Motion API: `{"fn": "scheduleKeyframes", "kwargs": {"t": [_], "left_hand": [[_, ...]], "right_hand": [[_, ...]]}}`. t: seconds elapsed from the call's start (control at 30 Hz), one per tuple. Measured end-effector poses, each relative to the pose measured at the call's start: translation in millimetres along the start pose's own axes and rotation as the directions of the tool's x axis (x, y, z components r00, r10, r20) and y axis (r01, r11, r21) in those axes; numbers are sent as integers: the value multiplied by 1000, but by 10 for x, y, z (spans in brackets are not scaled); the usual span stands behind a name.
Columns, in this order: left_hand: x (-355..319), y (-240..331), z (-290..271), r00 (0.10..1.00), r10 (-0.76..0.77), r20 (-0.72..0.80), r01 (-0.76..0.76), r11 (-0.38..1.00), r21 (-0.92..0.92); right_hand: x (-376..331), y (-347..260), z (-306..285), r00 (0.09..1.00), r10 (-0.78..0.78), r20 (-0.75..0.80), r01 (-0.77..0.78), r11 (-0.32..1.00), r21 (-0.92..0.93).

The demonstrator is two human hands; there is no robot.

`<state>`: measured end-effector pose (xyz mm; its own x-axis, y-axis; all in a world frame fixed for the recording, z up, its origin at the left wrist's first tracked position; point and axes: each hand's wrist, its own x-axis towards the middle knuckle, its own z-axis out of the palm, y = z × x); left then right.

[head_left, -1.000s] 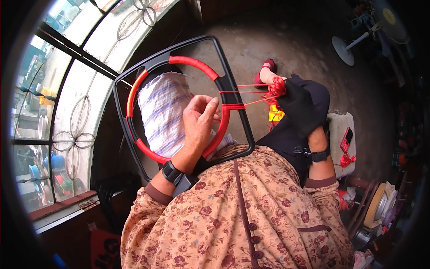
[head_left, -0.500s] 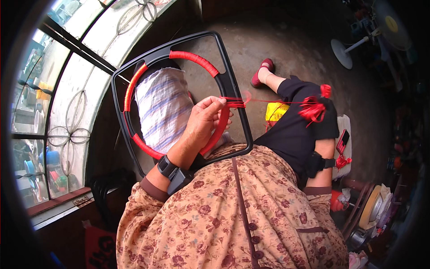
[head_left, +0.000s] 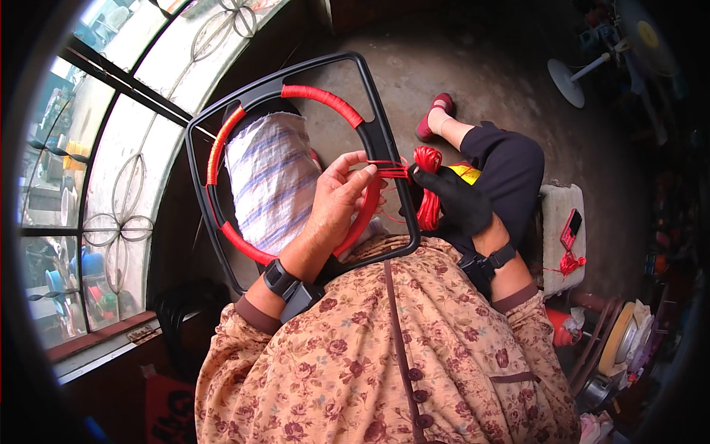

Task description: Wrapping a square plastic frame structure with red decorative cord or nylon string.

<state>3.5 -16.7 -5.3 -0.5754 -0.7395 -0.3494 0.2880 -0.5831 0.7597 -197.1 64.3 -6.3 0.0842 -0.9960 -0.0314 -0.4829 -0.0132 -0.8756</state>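
The bare left hand [head_left: 336, 203] is pinching red string [head_left: 388, 170] against the black frame [head_left: 381, 140] mid-picture. The gloved right hand [head_left: 455, 200] is gripping a red string bundle [head_left: 427, 189].

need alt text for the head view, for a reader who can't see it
Seen from above, a seated person's left hand pinches red cord against a black frame with a partly red-wrapped ring, while the black-gloved right hand holds the cord bundle. A striped sack lies behind the frame.
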Motion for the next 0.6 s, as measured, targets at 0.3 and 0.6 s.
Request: {"fn": "scheduleKeyframes", "kwargs": {"t": [0.3, 0.6], "left_hand": [[-1, -59, -125, 999, -24, 39, 22, 998, 59], [-15, -71, -131, 996, -81, 41, 82, 996, -32]], "right_hand": [[138, 277, 20, 973, 182, -143, 122, 122, 985], [160, -89, 180, 972, 74, -223, 24, 912, 409]]}}
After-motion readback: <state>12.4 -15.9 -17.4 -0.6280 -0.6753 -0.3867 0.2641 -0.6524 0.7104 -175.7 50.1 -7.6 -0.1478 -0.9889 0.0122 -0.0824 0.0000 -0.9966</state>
